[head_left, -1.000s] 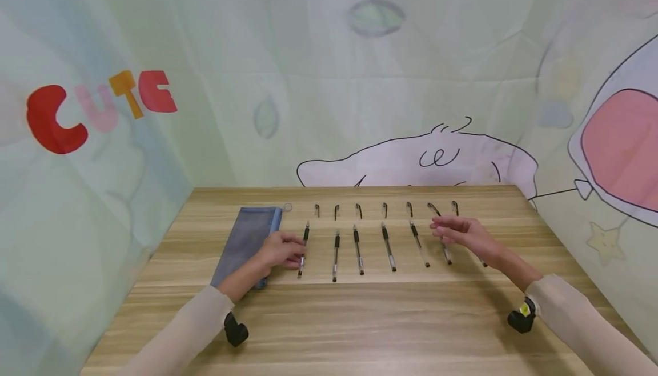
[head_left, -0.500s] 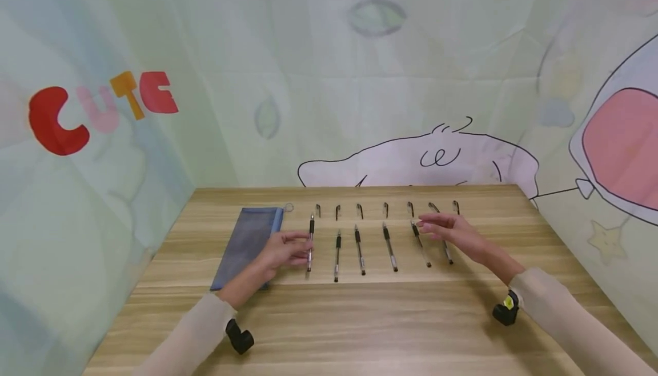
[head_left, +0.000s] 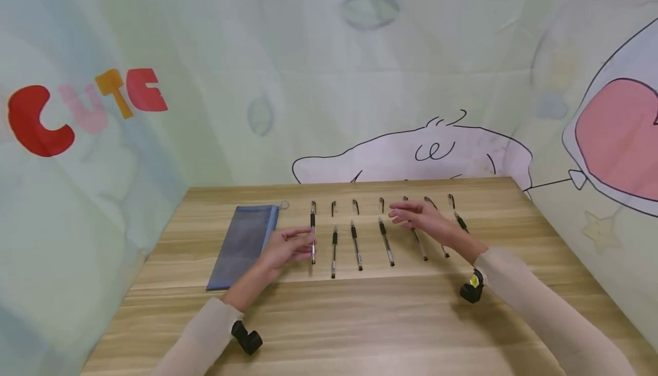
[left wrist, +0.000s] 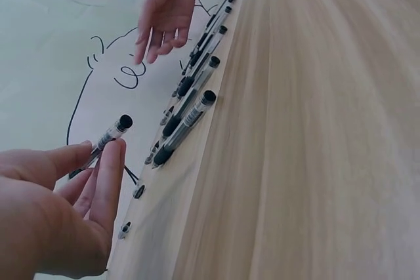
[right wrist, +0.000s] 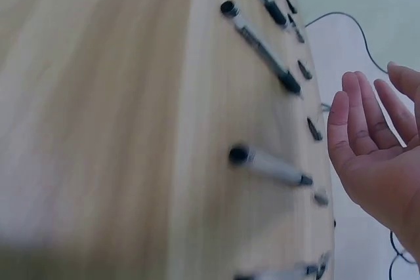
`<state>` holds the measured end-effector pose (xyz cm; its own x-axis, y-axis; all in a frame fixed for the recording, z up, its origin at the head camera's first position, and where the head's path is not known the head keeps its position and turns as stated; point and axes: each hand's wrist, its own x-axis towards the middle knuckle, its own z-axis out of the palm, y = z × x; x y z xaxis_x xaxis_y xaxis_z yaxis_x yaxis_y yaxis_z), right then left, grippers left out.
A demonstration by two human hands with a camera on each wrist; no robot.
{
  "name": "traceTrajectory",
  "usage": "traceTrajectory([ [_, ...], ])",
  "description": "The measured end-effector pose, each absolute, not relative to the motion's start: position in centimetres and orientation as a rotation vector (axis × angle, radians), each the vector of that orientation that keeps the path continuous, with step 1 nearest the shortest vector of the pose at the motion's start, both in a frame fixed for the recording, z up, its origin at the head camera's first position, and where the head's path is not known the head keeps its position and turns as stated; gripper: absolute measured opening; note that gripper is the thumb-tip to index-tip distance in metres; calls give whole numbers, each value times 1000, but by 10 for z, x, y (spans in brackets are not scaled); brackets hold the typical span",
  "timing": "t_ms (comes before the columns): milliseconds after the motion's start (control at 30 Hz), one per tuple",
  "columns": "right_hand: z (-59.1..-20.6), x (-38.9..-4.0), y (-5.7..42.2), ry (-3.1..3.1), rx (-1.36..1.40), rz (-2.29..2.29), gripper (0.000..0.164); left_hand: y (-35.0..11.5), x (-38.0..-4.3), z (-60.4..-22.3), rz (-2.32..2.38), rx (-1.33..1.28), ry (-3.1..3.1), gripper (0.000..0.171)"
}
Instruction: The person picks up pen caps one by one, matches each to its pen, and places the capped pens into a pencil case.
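My left hand (head_left: 283, 249) pinches a clear-barrelled gel pen (head_left: 312, 220) with a black grip. In the left wrist view the pen's black end (left wrist: 125, 122) shows past the thumb and fingertips, raised off the table. My right hand (head_left: 426, 220) hovers over the right part of the pen row with nothing in it; in the right wrist view its fingers (right wrist: 357, 119) are loosely extended. Several uncapped pens lie side by side, among them one pen (head_left: 334, 253) just right of the held one. Behind them runs a row of black pen caps, including one cap (head_left: 355, 206).
A blue-grey zip pouch (head_left: 239, 247) lies flat on the left, partly behind the left hand, with a ring (head_left: 284, 205) at its top corner. The wood-grain table (head_left: 360, 324) meets a printed cloth backdrop (head_left: 308, 96) at its far edge.
The left hand has lifted its pen from the table and carried it slightly right and away, towards the leftmost cap. The right hand has swept left above the pens. The view has shifted slightly.
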<state>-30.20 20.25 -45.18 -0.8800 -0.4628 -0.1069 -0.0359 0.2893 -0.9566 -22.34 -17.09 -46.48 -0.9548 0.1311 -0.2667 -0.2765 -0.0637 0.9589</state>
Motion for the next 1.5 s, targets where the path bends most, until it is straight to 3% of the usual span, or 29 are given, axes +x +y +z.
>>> traceTrajectory([
  [600, -444, -353, 93, 2093, -439, -1644, 46, -187, -218, -462, 2084, -168, 1988, 48],
  [1500, -469, -360, 7, 2180, -201, -1775, 26, -195, -205, -464, 2106, -232, 1966, 48],
])
